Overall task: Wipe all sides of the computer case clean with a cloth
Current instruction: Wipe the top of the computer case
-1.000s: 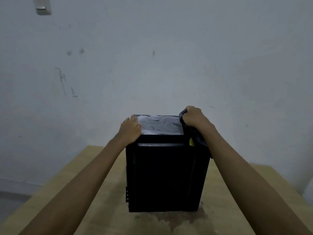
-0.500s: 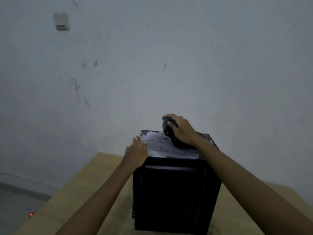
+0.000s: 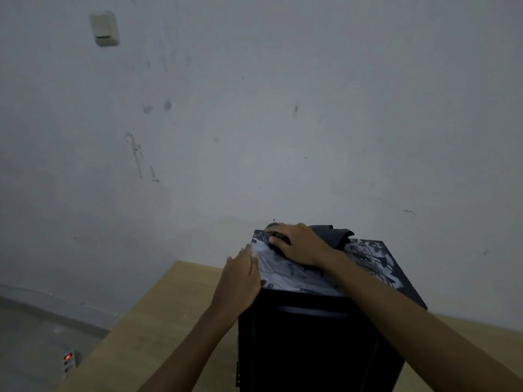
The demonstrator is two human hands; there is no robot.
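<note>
While the top of the computer case is being wiped, white smears can be seen all over it, so this side is judged not clean yet. The front is dark, and no marks can be made out on it. The other sides are hidden, so most of the job is thought to be left.

The case is stood upright on the wooden table, near the wall. The dark cloth is bunched under the right hand, with the fingers curled over it, at the far left of the top. The left hand is laid flat, fingers straight, on the left top edge. The hands are close together.

One case, one cloth, one table and two hands are counted.
</note>
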